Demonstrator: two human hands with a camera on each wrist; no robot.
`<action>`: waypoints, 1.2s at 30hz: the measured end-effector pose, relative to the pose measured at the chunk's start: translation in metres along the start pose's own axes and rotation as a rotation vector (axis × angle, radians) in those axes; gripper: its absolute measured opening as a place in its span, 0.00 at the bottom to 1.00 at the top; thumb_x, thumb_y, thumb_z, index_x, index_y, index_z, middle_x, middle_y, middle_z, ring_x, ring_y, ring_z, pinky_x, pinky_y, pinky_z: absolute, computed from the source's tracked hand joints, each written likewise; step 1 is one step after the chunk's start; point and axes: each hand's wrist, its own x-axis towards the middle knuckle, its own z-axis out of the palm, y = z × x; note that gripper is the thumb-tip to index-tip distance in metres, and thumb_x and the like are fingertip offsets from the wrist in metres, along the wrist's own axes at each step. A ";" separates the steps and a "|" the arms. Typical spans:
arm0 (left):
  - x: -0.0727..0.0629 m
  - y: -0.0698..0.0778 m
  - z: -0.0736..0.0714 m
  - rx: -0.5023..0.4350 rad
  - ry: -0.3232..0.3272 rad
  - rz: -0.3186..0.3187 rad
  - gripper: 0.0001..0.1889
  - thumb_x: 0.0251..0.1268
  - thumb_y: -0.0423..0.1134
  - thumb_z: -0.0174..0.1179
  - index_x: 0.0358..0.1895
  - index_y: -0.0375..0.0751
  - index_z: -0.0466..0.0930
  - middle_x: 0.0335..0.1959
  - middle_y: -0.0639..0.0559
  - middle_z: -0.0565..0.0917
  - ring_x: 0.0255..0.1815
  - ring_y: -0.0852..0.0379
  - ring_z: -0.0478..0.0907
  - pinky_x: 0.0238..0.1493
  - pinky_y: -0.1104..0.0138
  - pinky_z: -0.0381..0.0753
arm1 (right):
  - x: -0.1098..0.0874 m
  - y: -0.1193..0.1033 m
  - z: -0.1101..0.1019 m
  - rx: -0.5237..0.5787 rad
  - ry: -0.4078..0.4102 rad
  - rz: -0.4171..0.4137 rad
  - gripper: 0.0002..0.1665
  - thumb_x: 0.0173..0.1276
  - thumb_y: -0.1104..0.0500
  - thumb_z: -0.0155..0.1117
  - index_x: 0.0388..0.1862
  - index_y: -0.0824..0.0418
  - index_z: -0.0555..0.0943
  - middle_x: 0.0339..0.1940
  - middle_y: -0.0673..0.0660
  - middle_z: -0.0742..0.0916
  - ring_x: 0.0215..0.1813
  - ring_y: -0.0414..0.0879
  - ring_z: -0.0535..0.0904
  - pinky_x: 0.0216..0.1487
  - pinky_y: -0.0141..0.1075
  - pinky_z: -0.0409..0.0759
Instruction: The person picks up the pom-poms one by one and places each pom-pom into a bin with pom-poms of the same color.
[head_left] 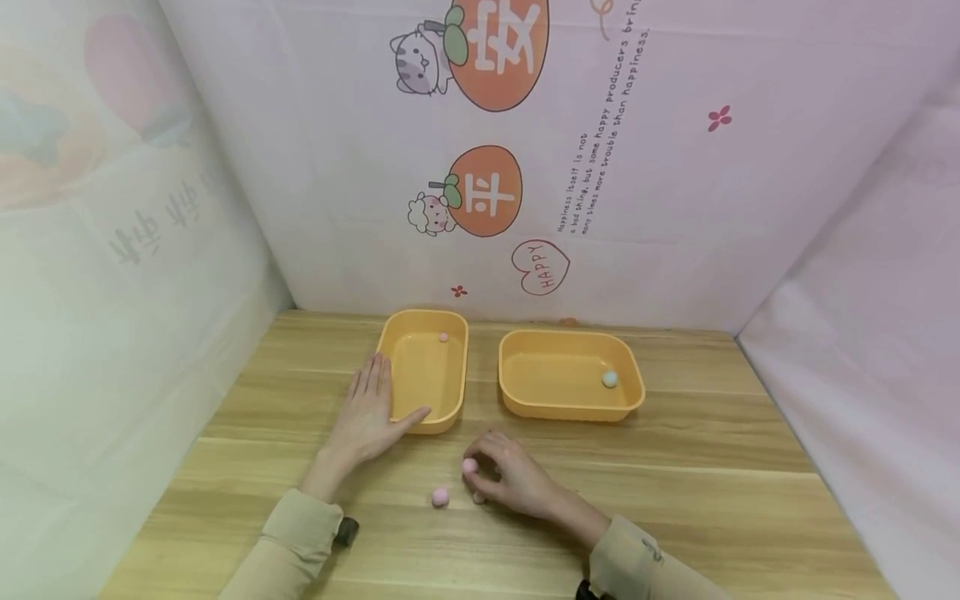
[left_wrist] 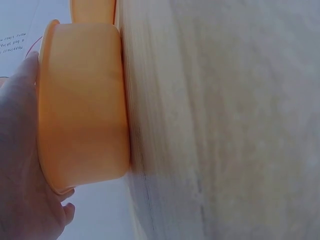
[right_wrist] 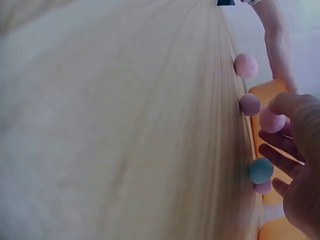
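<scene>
My right hand (head_left: 517,479) pinches a small pink ball (head_left: 469,467) between thumb and fingertips, close over the table. Another pink ball (head_left: 440,497) lies on the wood just left of it. In the right wrist view, a mauve-pink ball (right_wrist: 250,104), a teal ball (right_wrist: 261,170) and a partly hidden pink ball (right_wrist: 262,187) also show around the fingers. My left hand (head_left: 367,421) rests along the rim of the left yellow tray (head_left: 427,427), its fingers straight on the left side and its thumb over the front corner. A tiny pink ball (head_left: 443,337) sits inside that tray.
A second yellow tray (head_left: 570,412) stands to the right, lying sideways, with a pale green ball (head_left: 610,379) inside. Printed cloth (head_left: 637,275) hangs behind the wooden table (head_left: 697,517) and at both sides.
</scene>
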 end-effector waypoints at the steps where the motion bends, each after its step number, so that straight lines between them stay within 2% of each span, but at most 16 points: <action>1: 0.000 0.000 0.000 0.000 0.000 0.001 0.66 0.73 0.81 0.50 0.88 0.24 0.42 0.92 0.28 0.42 0.94 0.32 0.43 0.94 0.40 0.44 | 0.000 -0.001 0.000 -0.008 0.007 -0.014 0.09 0.74 0.59 0.77 0.50 0.54 0.86 0.47 0.49 0.90 0.52 0.41 0.82 0.57 0.36 0.85; 3: 0.001 0.000 -0.001 0.001 0.000 0.004 0.66 0.74 0.81 0.50 0.88 0.24 0.42 0.92 0.28 0.42 0.94 0.32 0.43 0.94 0.40 0.44 | 0.001 -0.002 -0.001 -0.038 0.020 -0.051 0.09 0.74 0.60 0.76 0.50 0.56 0.86 0.47 0.49 0.91 0.52 0.43 0.84 0.66 0.46 0.86; 6: 0.001 0.000 -0.001 0.006 -0.002 0.006 0.66 0.74 0.81 0.49 0.88 0.24 0.42 0.92 0.28 0.43 0.94 0.32 0.44 0.94 0.40 0.44 | 0.001 -0.004 -0.001 -0.097 0.044 -0.113 0.10 0.74 0.60 0.76 0.51 0.57 0.86 0.48 0.51 0.92 0.55 0.45 0.87 0.77 0.62 0.79; 9: 0.000 0.000 -0.001 0.010 -0.003 0.005 0.65 0.74 0.81 0.49 0.88 0.24 0.42 0.92 0.28 0.43 0.94 0.31 0.44 0.94 0.40 0.44 | 0.002 -0.005 0.000 -0.163 0.085 -0.178 0.11 0.74 0.60 0.76 0.51 0.58 0.85 0.49 0.52 0.92 0.57 0.46 0.89 0.80 0.67 0.75; 16: -0.002 0.001 -0.003 0.010 0.002 0.002 0.64 0.75 0.79 0.50 0.88 0.24 0.43 0.91 0.27 0.44 0.93 0.30 0.45 0.93 0.38 0.45 | 0.005 -0.003 0.000 -0.336 0.203 -0.323 0.12 0.72 0.57 0.76 0.51 0.58 0.86 0.48 0.51 0.92 0.56 0.45 0.88 0.79 0.60 0.78; 23: -0.002 0.003 -0.004 0.008 -0.005 -0.003 0.64 0.76 0.78 0.50 0.88 0.24 0.42 0.91 0.26 0.44 0.94 0.30 0.43 0.94 0.38 0.43 | 0.008 0.003 -0.002 -0.439 0.305 -0.424 0.10 0.73 0.56 0.74 0.48 0.59 0.86 0.46 0.52 0.91 0.54 0.49 0.89 0.75 0.56 0.82; 25: -0.002 0.003 -0.004 0.008 -0.005 -0.003 0.64 0.76 0.78 0.50 0.88 0.24 0.42 0.91 0.26 0.44 0.94 0.30 0.43 0.94 0.38 0.44 | 0.009 0.004 -0.004 -0.445 0.319 -0.429 0.10 0.74 0.56 0.73 0.48 0.59 0.87 0.45 0.52 0.91 0.52 0.48 0.88 0.73 0.53 0.84; 31: -0.001 0.002 -0.003 0.013 0.000 0.005 0.64 0.76 0.78 0.50 0.88 0.23 0.43 0.91 0.26 0.44 0.93 0.29 0.44 0.94 0.38 0.45 | 0.011 0.003 -0.010 -0.384 0.295 -0.369 0.13 0.75 0.55 0.73 0.50 0.62 0.87 0.47 0.53 0.90 0.51 0.46 0.87 0.60 0.39 0.89; 36: 0.001 0.003 -0.002 0.016 -0.009 0.005 0.64 0.76 0.79 0.49 0.88 0.24 0.43 0.91 0.27 0.43 0.94 0.30 0.43 0.94 0.39 0.45 | 0.014 0.003 -0.013 -0.395 0.310 -0.371 0.11 0.80 0.53 0.70 0.49 0.60 0.87 0.47 0.53 0.90 0.50 0.45 0.87 0.55 0.37 0.88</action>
